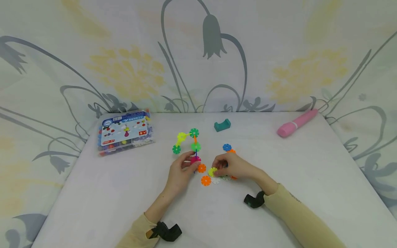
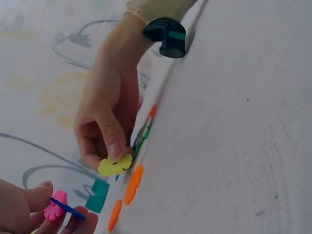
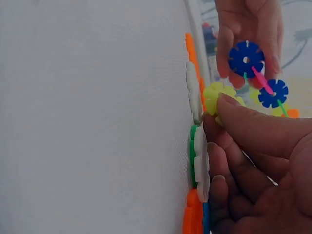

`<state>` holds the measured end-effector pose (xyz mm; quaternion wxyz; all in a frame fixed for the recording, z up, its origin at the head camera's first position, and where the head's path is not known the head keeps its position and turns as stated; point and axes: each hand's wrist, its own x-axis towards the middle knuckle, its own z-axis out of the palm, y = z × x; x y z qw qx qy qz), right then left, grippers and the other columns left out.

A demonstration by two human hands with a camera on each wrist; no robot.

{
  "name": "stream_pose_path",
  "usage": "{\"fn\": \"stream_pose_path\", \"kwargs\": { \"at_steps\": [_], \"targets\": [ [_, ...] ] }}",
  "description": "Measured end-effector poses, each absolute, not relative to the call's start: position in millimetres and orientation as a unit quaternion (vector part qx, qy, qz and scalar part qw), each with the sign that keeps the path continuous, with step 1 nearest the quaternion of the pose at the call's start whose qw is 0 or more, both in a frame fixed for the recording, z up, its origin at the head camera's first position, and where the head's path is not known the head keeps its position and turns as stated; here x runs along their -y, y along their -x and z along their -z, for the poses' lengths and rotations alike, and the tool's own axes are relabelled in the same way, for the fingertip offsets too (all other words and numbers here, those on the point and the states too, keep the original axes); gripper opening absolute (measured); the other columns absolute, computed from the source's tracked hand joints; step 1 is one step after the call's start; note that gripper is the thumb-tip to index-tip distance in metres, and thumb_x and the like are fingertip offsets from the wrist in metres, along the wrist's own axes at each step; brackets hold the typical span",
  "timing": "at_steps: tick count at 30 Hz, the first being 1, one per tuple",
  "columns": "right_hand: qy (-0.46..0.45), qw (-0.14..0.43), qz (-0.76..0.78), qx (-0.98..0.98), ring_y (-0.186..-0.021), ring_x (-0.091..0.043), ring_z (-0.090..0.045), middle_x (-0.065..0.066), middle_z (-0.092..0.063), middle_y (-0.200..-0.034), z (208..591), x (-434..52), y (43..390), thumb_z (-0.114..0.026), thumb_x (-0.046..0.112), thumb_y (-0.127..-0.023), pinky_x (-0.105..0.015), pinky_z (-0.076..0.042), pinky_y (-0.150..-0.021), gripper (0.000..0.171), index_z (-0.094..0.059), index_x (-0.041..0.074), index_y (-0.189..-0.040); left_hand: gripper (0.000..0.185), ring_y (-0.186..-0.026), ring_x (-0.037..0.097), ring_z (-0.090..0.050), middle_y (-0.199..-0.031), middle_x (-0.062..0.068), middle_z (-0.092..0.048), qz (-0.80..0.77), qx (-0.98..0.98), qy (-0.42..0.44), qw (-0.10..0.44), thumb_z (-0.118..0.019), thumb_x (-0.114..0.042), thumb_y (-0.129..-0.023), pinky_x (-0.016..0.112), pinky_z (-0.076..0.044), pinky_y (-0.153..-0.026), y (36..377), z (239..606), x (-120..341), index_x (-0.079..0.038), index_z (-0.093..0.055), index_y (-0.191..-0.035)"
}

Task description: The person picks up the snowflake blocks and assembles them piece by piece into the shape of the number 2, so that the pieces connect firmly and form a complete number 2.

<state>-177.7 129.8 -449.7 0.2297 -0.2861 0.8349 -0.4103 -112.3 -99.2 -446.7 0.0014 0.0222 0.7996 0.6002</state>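
My left hand (image 1: 177, 175) holds a chain of interlocking plastic snowflake discs (image 1: 195, 146) by its near end, at a pink disc (image 2: 54, 205) slotted with a blue one (image 2: 68, 208). The chain runs away from me and bends left, with green, yellow and orange discs. To the right, my right hand (image 1: 237, 165) pinches a single yellow snowflake disc (image 3: 213, 96) between thumb and fingers, apart from the chain. Loose orange discs (image 1: 206, 180) and a white disc (image 1: 215, 180) lie between and below the hands. Part of the loose pile is hidden under my right hand.
A clear plastic box (image 1: 126, 132) of colourful pieces with a printed label lies at the back left. Behind the hands sits a teal block (image 1: 222, 125) with a curved notch. A pink cylindrical object (image 1: 297, 123) lies back right. A blue disc (image 1: 227, 147) is beyond my right hand.
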Motion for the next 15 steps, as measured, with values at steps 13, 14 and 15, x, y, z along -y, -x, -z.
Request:
{"fn": "stream_pose_path", "kwargs": {
  "at_steps": [13, 14, 15],
  "targets": [
    [0.236, 0.225, 0.511, -0.796, -0.074, -0.022, -0.066, -0.006, -0.070, -0.082, 438, -112, 142, -0.070, 0.020, -0.095, -0.028, -0.054, -0.068, 0.010, -0.072, 0.011, -0.097, 0.033, -0.099, 0.023, -0.068, -0.111, 0.009, -0.069, -0.639, -0.766, -0.057, 0.029, -0.074, -0.015, -0.091, 0.024, -0.057, -0.084, 107, 447, 93, -0.007, -0.066, -0.122],
    [0.233, 0.220, 0.518, -0.793, -0.074, -0.023, -0.066, -0.007, -0.070, -0.082, 439, -111, 141, -0.069, 0.019, -0.095, -0.028, -0.055, -0.068, 0.010, -0.071, 0.010, -0.097, 0.034, -0.099, 0.023, -0.068, -0.111, 0.009, -0.069, -0.638, -0.767, -0.062, 0.031, -0.074, -0.014, -0.091, 0.025, -0.057, -0.085, 107, 446, 93, -0.007, -0.066, -0.123],
    [0.230, 0.216, 0.524, -0.791, -0.074, -0.023, -0.066, -0.008, -0.070, -0.083, 439, -110, 140, -0.068, 0.018, -0.096, -0.029, -0.055, -0.068, 0.010, -0.071, 0.009, -0.097, 0.034, -0.100, 0.023, -0.068, -0.112, 0.009, -0.069, -0.638, -0.767, -0.066, 0.034, -0.074, -0.014, -0.091, 0.026, -0.058, -0.085, 107, 446, 93, -0.007, -0.066, -0.123]
  ]
}}
